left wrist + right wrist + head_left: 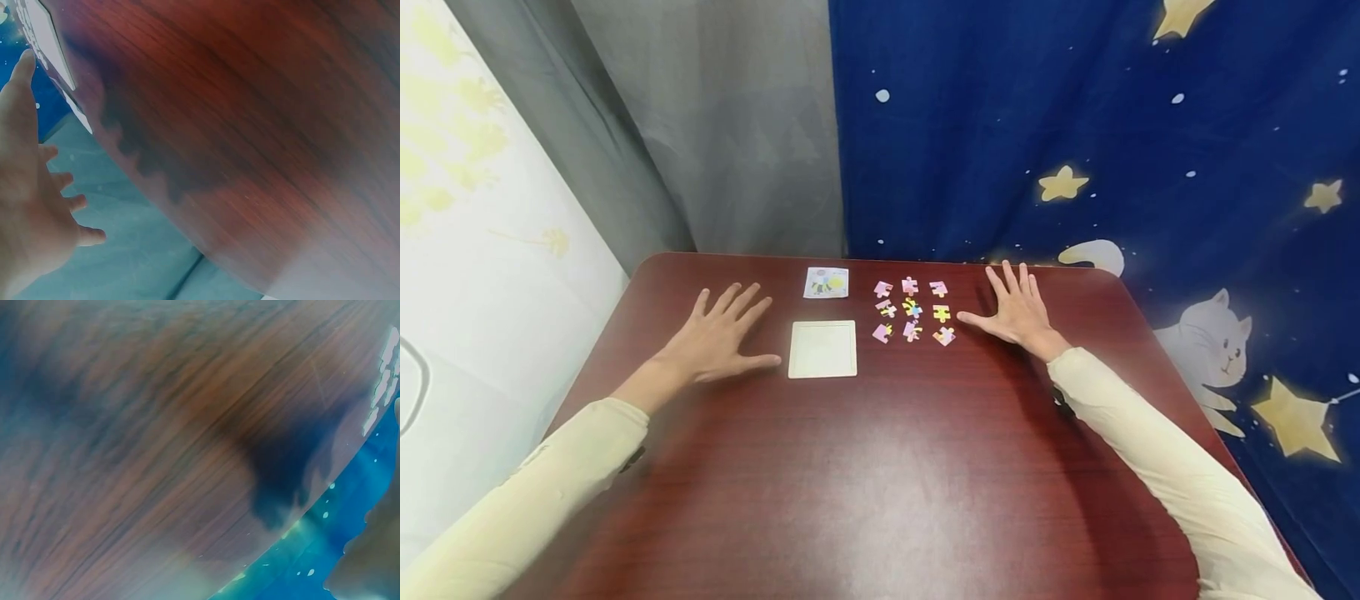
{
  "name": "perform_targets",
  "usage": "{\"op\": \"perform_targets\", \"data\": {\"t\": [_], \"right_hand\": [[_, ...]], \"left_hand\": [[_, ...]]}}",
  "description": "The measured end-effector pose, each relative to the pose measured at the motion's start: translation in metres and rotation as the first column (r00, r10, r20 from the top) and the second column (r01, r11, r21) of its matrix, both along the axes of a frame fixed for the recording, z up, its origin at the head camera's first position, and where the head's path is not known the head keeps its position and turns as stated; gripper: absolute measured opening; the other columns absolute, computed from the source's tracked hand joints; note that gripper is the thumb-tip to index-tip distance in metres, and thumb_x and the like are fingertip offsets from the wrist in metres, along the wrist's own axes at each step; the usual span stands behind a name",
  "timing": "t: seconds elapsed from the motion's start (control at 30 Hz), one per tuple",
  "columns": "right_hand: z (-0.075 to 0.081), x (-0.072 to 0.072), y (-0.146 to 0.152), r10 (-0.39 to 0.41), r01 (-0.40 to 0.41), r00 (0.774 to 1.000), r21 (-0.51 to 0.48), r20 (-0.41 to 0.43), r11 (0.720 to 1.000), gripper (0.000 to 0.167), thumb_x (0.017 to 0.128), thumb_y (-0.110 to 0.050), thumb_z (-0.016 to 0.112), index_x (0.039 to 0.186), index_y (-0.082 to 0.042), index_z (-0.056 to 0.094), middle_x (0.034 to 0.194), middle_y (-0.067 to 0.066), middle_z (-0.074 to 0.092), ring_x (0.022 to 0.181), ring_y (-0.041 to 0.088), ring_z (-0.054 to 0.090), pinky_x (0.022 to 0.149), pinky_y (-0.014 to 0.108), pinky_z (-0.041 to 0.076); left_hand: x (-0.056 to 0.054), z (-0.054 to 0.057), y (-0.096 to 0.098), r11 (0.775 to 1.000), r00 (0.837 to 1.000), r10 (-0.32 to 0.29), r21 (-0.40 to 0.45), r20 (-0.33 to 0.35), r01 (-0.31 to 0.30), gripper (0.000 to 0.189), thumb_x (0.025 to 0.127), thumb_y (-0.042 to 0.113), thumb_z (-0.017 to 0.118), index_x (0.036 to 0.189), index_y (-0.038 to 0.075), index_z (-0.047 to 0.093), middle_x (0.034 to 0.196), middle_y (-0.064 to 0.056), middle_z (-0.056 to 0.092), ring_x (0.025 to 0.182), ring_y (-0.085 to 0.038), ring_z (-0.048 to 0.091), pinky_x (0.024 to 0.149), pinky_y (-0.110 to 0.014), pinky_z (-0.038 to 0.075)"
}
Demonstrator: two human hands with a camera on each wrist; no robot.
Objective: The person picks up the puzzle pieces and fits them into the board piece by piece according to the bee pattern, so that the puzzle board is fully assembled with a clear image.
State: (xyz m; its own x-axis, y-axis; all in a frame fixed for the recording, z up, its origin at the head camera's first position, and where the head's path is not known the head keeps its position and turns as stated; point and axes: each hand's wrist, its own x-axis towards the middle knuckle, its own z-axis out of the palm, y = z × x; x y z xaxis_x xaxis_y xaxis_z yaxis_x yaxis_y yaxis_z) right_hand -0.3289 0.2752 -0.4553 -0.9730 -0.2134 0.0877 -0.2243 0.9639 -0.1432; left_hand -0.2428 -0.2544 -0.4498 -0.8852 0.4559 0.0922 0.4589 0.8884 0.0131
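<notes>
In the head view, several pink and yellow jigsaw puzzle pieces [912,308] lie spread out in rows on the table. To their left is a square cream puzzle tray [822,350] with a thin raised border. Behind the tray lies a small picture card [826,283] with a bee-like figure. My left hand [718,337] is held left of the tray, fingers spread, its thumb pointing toward the tray's edge. On the other side, my right hand [1017,307] spreads its fingers right of the pieces, thumb toward them. Neither hand holds anything. Both wrist views show shadows of the hands on the wood.
The dark red-brown table [850,467] has rounded far corners. Beyond its far edge hang a grey curtain [737,125] and a blue curtain [962,150] with stars and a cat. A white patterned surface [490,250] stands at the left.
</notes>
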Motion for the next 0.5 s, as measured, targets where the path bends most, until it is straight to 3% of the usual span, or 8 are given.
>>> {"op": "perform_targets", "data": {"t": [0.5], "right_hand": [[-0.001,-0.009,-0.032,0.028,-0.028,1.000,-0.013,-0.013,1.000,0.113,0.081,-0.079,0.066,0.165,-0.014,0.028,0.171,0.022,0.016,0.157,0.046,0.004,0.127,0.052,0.000]], "left_hand": [[-0.001,-0.006,0.021,0.999,0.998,-0.033,0.030,0.056,0.031,0.108,0.084,0.087,0.055,0.165,0.019,0.031,0.171,-0.012,0.023,0.157,-0.039,0.018,0.121,-0.069,0.007]]}}
